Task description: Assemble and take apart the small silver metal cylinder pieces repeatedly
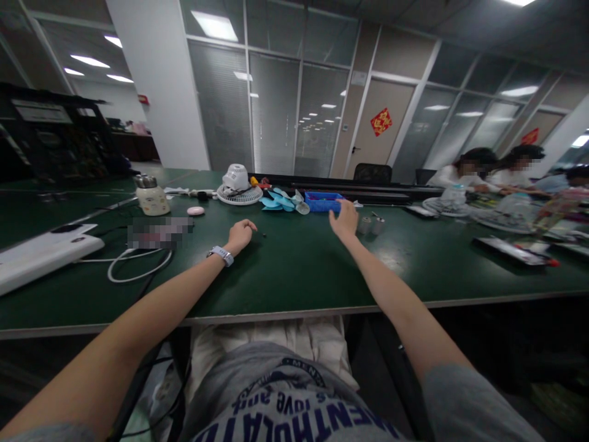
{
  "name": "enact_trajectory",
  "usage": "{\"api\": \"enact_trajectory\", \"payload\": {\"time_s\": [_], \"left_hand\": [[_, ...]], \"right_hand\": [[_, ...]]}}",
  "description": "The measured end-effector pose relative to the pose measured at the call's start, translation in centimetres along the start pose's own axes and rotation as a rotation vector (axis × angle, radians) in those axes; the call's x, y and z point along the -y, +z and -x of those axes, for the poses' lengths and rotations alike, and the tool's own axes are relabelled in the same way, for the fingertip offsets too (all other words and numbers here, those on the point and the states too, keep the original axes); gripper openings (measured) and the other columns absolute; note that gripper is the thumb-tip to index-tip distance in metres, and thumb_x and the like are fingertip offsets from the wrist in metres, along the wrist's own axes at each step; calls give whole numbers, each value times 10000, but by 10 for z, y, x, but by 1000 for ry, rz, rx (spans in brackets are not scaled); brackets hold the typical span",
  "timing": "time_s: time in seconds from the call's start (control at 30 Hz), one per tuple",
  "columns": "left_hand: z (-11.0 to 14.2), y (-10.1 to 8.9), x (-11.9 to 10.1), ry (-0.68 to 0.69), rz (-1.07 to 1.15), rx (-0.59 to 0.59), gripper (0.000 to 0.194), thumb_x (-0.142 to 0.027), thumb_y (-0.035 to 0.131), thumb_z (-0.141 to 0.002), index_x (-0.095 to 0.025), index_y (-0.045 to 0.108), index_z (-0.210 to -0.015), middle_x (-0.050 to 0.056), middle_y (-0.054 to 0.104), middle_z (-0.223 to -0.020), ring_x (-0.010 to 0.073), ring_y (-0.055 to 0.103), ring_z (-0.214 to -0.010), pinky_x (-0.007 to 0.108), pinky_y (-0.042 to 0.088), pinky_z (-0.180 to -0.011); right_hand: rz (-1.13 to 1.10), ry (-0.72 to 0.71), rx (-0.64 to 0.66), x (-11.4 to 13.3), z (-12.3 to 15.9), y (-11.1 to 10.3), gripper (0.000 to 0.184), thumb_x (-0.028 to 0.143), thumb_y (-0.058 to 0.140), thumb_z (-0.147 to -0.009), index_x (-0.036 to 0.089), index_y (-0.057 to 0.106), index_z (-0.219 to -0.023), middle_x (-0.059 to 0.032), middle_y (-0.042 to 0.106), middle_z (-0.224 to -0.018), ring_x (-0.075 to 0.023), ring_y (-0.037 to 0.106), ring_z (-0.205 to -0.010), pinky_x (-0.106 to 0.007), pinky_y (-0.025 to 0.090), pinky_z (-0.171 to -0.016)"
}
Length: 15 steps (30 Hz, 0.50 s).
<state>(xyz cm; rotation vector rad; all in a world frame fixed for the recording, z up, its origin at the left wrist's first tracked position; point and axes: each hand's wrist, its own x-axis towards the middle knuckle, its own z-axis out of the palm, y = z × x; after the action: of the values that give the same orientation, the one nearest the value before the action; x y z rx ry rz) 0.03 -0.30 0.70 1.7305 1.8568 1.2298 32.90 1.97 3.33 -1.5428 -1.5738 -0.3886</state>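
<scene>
My left hand (240,237) rests on the green table with its fingers curled in; whatever they might hold is hidden. Just right of it lies a tiny dark piece (264,234). My right hand (346,220) is held out with thumb and fingers apart, in front of a blue tray (317,207). Nothing shows in its grasp. Beside it, to the right, stand grey metal cylinders (378,226). Left of the tray are light-blue fan blades (278,201) and a white fan body (236,179) on its round grille (239,195).
At the left stand a cream flask (152,199), a pink round object (196,211), a white cable (138,280) and a white device (50,261). Long black bars (359,191) lie along the back. Co-workers (464,169) sit at the right near a dark tray (510,252).
</scene>
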Motion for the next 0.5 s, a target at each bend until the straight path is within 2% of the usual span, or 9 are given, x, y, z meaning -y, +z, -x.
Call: {"api": "enact_trajectory", "payload": {"time_s": [0.13, 0.23, 0.3, 0.37, 0.5], "left_hand": [[1, -1, -1, 7, -47, -2, 307, -115, 417, -692, -190, 696, -795, 28, 660, -708, 185, 587, -688, 269, 414, -648], [1, -1, -1, 7, -69, 0, 309, -112, 412, -711, -189, 698, -800, 29, 662, -713, 180, 585, -684, 264, 411, -644], [1, -1, -1, 6, -72, -2, 304, -110, 416, -714, -189, 698, -797, 29, 668, -723, 178, 584, -679, 264, 413, -648], [1, 0, -1, 2, -64, -6, 296, -109, 424, -707, -189, 697, -791, 29, 673, -729, 177, 584, -673, 265, 418, -655], [2, 1, -1, 6, -46, -10, 283, -112, 430, -706, -189, 694, -773, 27, 682, -745, 175, 585, -673, 265, 422, -665]], "right_hand": [[-222, -456, 421, 68, 30, 23, 411, 412, 488, -934, 235, 580, -1293, -112, 486, -1420, -260, 440, -1299, -462, 355, -1059], [-294, -610, 644, 103, 50, 39, 448, 443, 434, -961, 300, 506, -1379, -67, 371, -1519, -262, 359, -1374, -502, 318, -1087], [-305, -648, 716, 115, 58, 47, 449, 411, 415, -973, 301, 478, -1404, -52, 335, -1538, -259, 312, -1406, -499, 294, -1109], [-313, -682, 761, 120, 60, 54, 431, 354, 398, -984, 279, 491, -1398, -47, 360, -1524, -238, 311, -1409, -468, 283, -1128], [-367, -701, 770, 119, 60, 58, 400, 245, 404, -977, 219, 552, -1348, -71, 484, -1440, -193, 413, -1350, -395, 317, -1124]]}}
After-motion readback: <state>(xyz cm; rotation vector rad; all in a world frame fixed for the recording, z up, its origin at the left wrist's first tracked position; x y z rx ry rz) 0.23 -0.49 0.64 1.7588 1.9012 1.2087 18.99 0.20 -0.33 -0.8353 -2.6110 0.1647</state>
